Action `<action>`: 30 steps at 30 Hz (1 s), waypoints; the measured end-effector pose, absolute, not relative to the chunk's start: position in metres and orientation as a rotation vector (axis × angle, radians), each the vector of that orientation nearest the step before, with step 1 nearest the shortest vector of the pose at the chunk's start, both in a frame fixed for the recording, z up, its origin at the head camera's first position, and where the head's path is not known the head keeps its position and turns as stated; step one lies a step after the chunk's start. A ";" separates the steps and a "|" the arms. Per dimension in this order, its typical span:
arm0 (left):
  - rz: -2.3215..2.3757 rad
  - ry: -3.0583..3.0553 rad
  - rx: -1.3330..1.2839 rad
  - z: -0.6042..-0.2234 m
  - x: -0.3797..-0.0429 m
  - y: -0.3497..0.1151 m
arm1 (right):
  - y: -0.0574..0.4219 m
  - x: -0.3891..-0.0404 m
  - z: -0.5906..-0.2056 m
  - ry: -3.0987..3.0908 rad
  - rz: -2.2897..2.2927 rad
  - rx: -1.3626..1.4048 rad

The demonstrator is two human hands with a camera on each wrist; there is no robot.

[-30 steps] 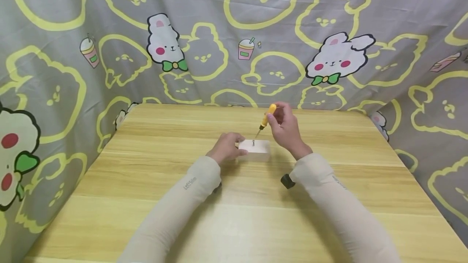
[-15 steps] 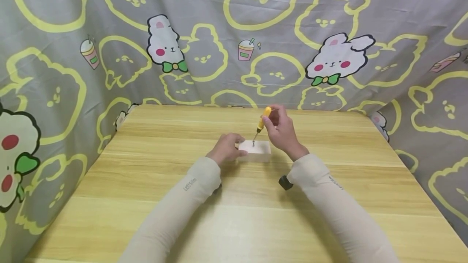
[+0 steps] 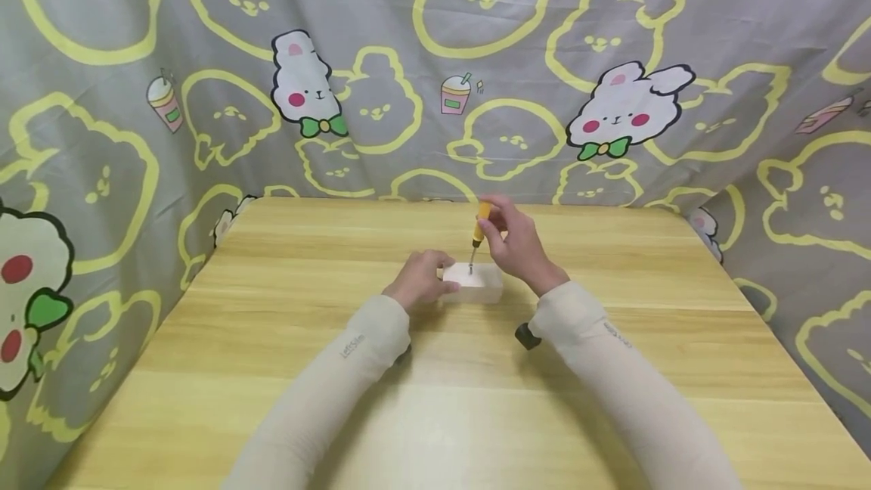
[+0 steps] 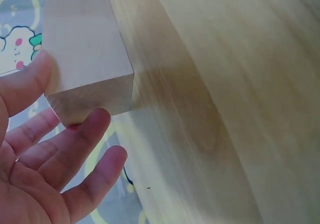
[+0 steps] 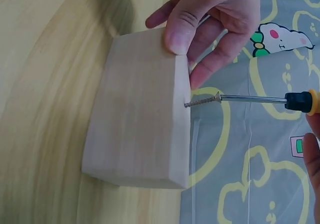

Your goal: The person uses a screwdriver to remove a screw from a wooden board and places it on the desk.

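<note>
A pale wooden block [image 3: 479, 293] lies on the table in the head view. My left hand [image 3: 418, 277] holds its left end, thumb on the near side and fingers at the far side. In the right wrist view a screw [image 5: 202, 101] stands in the block's upper face, most of its thread exposed. My right hand [image 3: 522, 246] grips the yellow handle of a screwdriver [image 3: 480, 229] with thumb and fingers, above the block. The steel shaft meets the screw head, nearly in line with it. Two fingers of the left hand [image 4: 60, 159] extend loosely past the block's end in the left wrist view.
A wood-grain table [image 3: 272, 399] spreads around the block. Behind it and at both sides hangs a grey cartoon-print curtain [image 3: 408, 21]. A small black device [image 3: 528, 336] sits under the right wrist.
My right hand has moved left with the screwdriver, which has swung from a slant to nearly upright, its tip now on the screw head. The left hand and block stay put.
</note>
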State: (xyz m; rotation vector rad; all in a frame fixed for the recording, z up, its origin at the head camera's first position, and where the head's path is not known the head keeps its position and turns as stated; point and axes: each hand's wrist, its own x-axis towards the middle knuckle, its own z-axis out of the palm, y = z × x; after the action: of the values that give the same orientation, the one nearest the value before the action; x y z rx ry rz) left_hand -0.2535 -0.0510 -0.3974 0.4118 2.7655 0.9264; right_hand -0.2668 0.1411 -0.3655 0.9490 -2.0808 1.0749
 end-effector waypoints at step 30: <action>0.840 2.773 0.483 -0.394 -0.251 -0.046 | 0.133 -0.265 -0.363 -2.066 0.963 0.860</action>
State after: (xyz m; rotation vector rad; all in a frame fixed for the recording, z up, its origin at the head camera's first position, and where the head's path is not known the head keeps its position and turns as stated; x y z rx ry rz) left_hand -0.2512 -0.0460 -0.3942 0.4828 2.7734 0.8401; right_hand -0.2650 0.1325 -0.3631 0.8597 -2.0662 0.9626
